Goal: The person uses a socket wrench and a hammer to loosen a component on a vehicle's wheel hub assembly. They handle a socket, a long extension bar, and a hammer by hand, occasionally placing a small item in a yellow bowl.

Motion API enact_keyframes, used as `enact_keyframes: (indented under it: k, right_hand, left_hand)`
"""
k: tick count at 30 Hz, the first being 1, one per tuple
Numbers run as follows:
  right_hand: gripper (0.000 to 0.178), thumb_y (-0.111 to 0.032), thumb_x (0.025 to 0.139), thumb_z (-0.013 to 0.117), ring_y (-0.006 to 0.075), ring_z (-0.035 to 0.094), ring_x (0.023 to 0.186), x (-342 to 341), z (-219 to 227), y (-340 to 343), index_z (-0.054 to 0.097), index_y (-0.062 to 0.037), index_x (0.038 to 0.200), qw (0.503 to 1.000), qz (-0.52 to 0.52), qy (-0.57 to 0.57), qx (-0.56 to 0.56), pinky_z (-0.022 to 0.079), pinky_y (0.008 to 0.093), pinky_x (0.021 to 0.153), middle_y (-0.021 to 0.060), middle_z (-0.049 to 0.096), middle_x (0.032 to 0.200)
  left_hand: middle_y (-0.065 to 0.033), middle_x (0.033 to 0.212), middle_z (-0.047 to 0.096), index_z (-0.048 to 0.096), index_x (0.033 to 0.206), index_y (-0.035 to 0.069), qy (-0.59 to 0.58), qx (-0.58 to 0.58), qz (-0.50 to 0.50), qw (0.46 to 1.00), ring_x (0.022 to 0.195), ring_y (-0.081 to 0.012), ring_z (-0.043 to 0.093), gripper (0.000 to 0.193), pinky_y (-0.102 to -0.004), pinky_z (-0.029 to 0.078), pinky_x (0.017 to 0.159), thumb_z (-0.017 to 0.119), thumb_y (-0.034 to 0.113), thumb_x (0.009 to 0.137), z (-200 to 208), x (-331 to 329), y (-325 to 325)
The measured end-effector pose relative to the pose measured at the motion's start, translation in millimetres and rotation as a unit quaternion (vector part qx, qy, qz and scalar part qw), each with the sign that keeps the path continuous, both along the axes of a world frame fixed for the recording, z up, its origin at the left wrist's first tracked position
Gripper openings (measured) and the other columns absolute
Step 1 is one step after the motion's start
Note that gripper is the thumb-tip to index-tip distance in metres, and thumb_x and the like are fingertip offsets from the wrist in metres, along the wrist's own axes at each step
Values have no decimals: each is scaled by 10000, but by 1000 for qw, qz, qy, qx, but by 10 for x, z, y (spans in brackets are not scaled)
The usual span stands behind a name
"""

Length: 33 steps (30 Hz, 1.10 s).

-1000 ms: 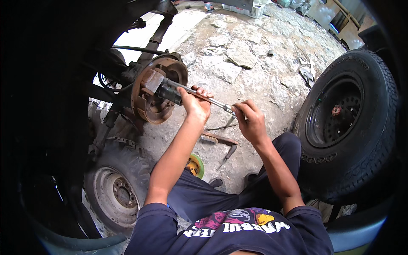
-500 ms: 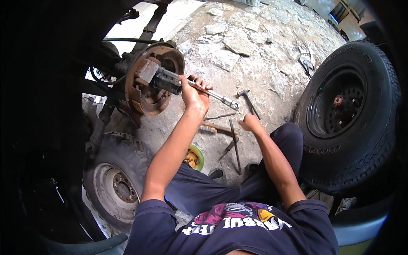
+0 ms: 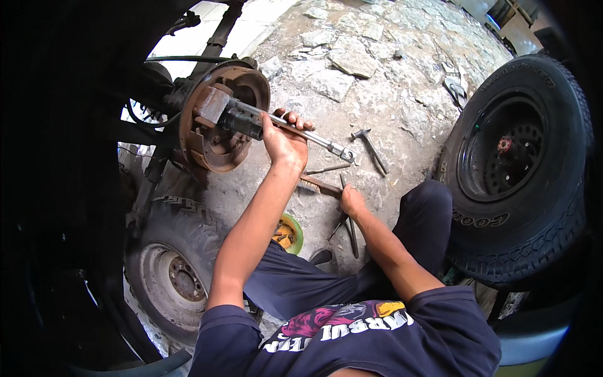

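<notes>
Left hand (image 3: 286, 138): I'm gripping long silver metal rod (image 3: 320, 140) | likely stiff, heavy, balancing best mid-length | right hand (image 3: 353, 201): touching brown wooden-handled brush (image 3: 325, 186), grip unclear

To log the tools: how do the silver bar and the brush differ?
Look: the metal bar is shiny silver; the brush has a brown handle and pale bristles.
Pose: the metal bar slants above the ground; the brush appears to rest on it.
Hold: the left hand wraps the metal bar; the right hand is at the brush's handle end, its grip unclear.
Both are long and narrow.
</notes>
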State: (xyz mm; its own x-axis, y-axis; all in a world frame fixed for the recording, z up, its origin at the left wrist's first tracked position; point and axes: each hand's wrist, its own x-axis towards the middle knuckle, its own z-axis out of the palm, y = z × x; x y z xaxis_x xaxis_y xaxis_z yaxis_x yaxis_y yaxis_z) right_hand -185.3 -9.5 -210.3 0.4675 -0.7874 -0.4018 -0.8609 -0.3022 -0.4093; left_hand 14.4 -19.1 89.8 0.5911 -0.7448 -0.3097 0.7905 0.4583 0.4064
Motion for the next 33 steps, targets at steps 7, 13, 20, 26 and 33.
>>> enact_keyframes:
  k: [7, 13, 20, 26, 33]
  right_hand:
    - [265, -235, 951, 550, 400, 599, 661, 228, 644, -311, 544, -3, 1080, 933, -35, -351, -76, 462, 484, 620, 261, 583, 724]
    - [118, -140, 939, 551, 349, 552, 678, 71, 1846, -289, 557, -29, 977, 926, -28, -376, 30, 446, 405, 637, 212, 537, 741]
    - [117, -117, 954, 547, 143, 518, 731, -1, 1686, -244, 557, -4, 983, 870, -62, -484, 68, 447, 300, 690, 89, 539, 760]
    - [84, -80, 943, 556, 124, 501, 754, 162, 1825, -228, 569, 0, 965, 872, -26, -481, 90, 441, 287, 710, 51, 536, 771]
    - [145, -94, 851, 693, 82, 444, 672, 385, 1771, -347, 572, -15, 832, 799, -50, -597, 53, 399, 264, 605, -7, 495, 705]
  left_hand:
    - [-53, 677, 514, 526, 872, 114, 28, 33, -69, 997, 634, -206, 517, 535, -418, 470, 705, 419, 636, 931, -39, -239, 58]
    - [30, 535, 272, 421, 683, 138, 38, 3, -118, 992, 482, -121, 266, 527, -302, 322, 583, 438, 593, 948, -68, -334, 6]
    - [33, 522, 246, 382, 647, 153, 51, 25, -104, 993, 468, -118, 232, 538, -290, 301, 562, 436, 596, 949, -32, -389, -43]
    - [36, 547, 238, 355, 690, 158, 32, 20, -107, 994, 472, -113, 225, 534, -300, 313, 553, 456, 625, 929, -107, -298, -8]
    - [46, 525, 230, 371, 641, 160, 38, 20, -109, 993, 466, -103, 212, 536, -280, 302, 555, 436, 592, 951, -35, -339, -30]
